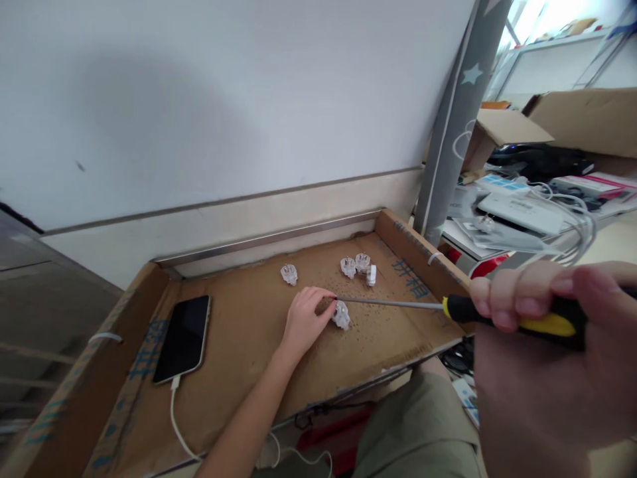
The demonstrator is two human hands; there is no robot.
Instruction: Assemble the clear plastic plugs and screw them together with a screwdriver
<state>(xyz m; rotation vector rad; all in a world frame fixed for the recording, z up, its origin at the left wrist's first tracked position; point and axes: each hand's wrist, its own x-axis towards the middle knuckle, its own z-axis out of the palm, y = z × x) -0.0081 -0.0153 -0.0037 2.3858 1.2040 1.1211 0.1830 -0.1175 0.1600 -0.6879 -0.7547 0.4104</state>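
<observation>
My right hand (537,312), large and close to the camera, is wrapped round the black and yellow handle of a screwdriver (393,303). Its long metal shaft points left, and the tip ends at the fingertips of my left hand (309,312). Those fingers are pinched together; what sits between them is too small to make out. Just beside them on the cardboard lies a clear plug (341,315). Many tiny dark specks, perhaps screws, are scattered around it. Farther back are another clear plug (289,273) and a small cluster of clear plugs (348,267) with a white piece (371,275).
A cardboard-lined tray (239,332) with raised sides forms the work surface. On its left lies a phone (183,338) with a white cable (175,415). A whiteboard (223,99) stands behind. Boxes, cables and a white device (517,211) crowd a table at right.
</observation>
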